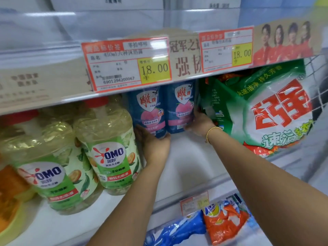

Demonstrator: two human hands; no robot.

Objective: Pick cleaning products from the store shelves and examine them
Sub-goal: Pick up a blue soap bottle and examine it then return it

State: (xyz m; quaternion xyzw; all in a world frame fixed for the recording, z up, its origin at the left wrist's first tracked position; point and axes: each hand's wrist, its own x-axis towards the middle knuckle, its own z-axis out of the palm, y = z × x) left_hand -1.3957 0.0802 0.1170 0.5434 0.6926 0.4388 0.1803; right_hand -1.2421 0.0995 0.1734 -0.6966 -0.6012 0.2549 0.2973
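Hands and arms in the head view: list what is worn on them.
The left forearm and right forearm are bare, no sleeves in view. The left hand and right hand have no gloves; no rings show. A thin gold beaded bracelet circles the right wrist; the left wrist is bare.

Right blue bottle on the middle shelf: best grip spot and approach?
Lower body, from the front-right. The right blue bottle stands upright, top hidden behind the shelf edge; the left blue bottle crowds its left. The right hand grips there.

Two pink-labelled blue bottles [149, 110] stand upright together on the shelf [186, 153].
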